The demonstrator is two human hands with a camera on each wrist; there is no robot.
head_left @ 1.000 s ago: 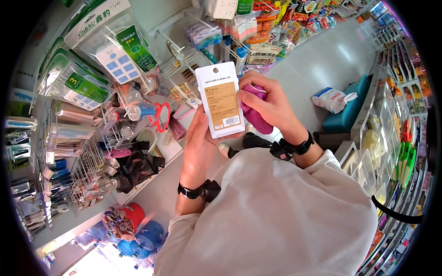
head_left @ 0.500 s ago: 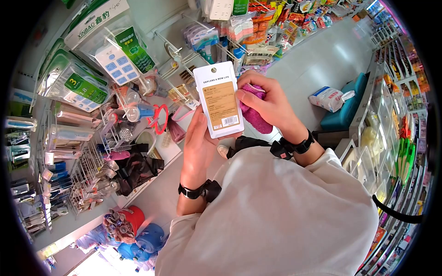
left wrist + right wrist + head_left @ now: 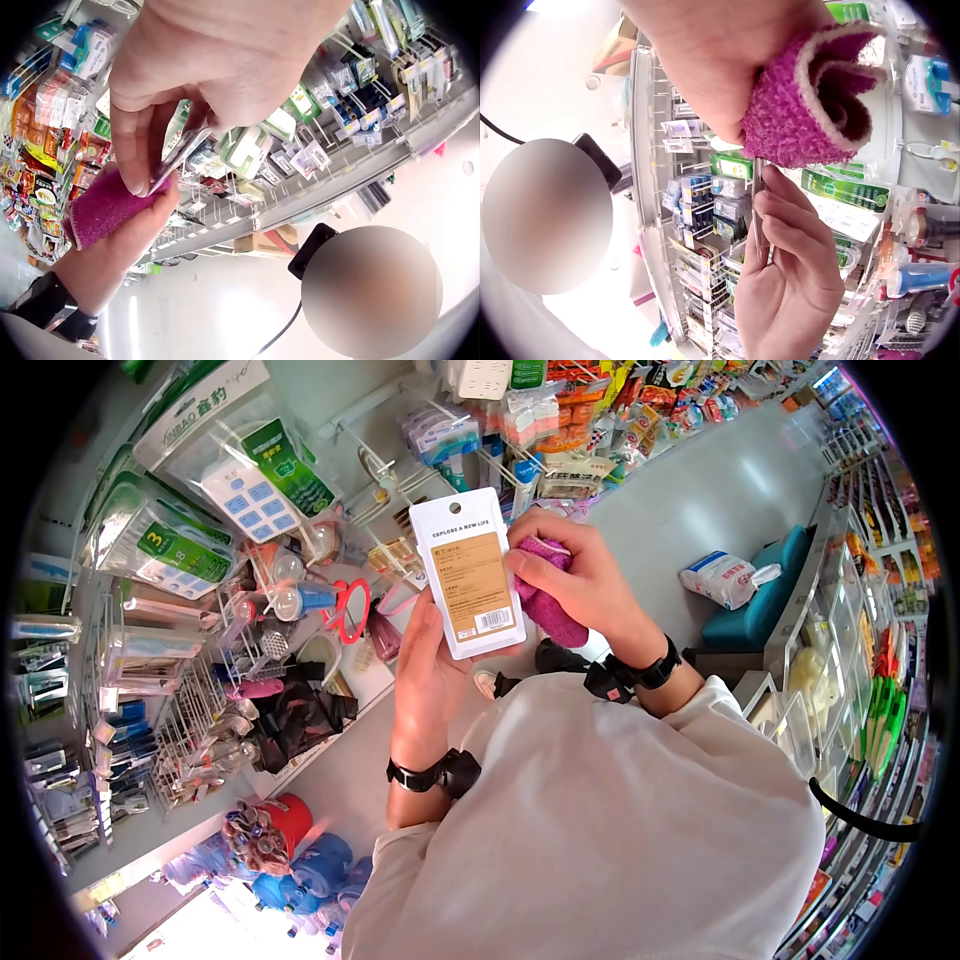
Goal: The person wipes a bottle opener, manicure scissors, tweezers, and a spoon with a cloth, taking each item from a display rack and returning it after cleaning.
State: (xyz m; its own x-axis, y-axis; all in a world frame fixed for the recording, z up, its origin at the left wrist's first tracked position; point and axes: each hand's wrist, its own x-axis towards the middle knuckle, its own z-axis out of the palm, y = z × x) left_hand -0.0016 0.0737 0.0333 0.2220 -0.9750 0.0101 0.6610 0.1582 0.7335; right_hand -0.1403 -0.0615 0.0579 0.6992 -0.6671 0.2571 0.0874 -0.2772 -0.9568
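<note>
A flat white hang-hole package (image 3: 468,515) with a brown printed label and a barcode faces up in front of the body in the head view. My left hand (image 3: 420,680) grips its lower left part, with fingers behind it. From the right, my right hand (image 3: 590,585) holds a folded purple cloth (image 3: 552,610), its thumb right at the package's edge. The right wrist view shows the cloth (image 3: 787,112) rolled in layers with a pale border, above the left hand (image 3: 795,247). Seen edge-on in the left wrist view, the package (image 3: 178,156) lies between the left fingers and thumb.
Hooks with packaged power strips (image 3: 250,500) and wire racks line the left side. A red bucket (image 3: 290,820) and blue water jugs (image 3: 322,865) stand at lower left. On the right, a white bag (image 3: 722,578) lies on a teal seat (image 3: 770,595) beside a shelf of goods.
The package and both hands have shifted slightly left in the head view. Each hand keeps its hold, the right one still on the purple cloth.
</note>
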